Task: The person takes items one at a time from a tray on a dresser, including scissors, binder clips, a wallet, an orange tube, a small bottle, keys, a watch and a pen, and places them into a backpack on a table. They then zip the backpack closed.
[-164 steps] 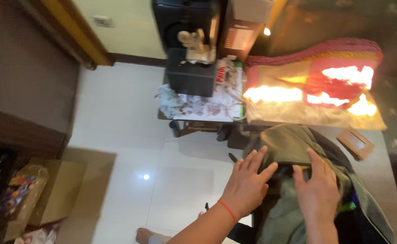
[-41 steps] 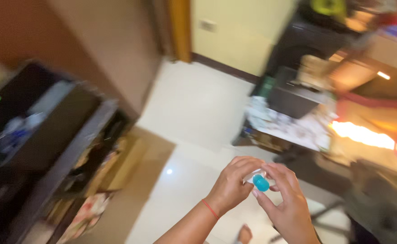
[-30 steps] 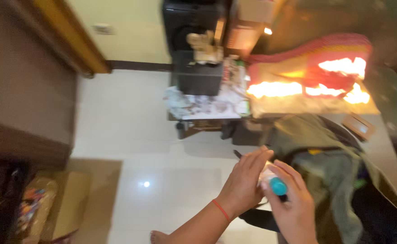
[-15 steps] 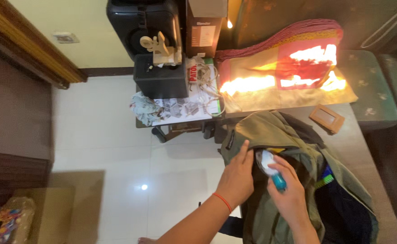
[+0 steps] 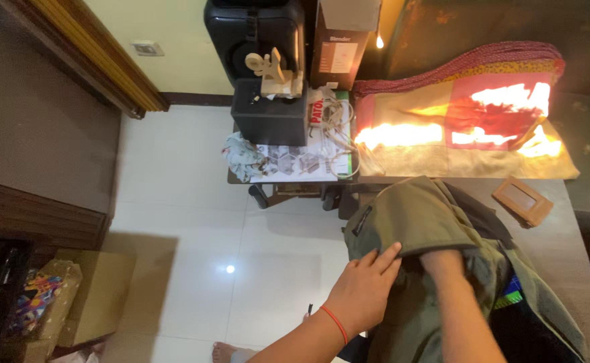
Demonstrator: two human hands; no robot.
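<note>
An olive-green backpack [image 5: 412, 215] lies on a grey table [image 5: 557, 228] at the lower right. My left hand [image 5: 364, 289], with a red thread on the wrist, rests flat on the bag's flap beside its opening. My right hand is inside the bag, hidden under the flap; only the forearm [image 5: 453, 302] shows. The small container with the blue cap is out of sight.
A small wooden box [image 5: 522, 200] sits on the table past the bag. Beyond lie a red and yellow cloth [image 5: 470, 128], a low table with papers [image 5: 295, 161] and black boxes [image 5: 268, 117]. White tiled floor [image 5: 187, 202] stretches left; a cardboard box [image 5: 90, 296] stands lower left.
My right hand, which held the blue-capped container at the bag's opening, has gone down into the bag and out of sight. My left hand stays on the flap.
</note>
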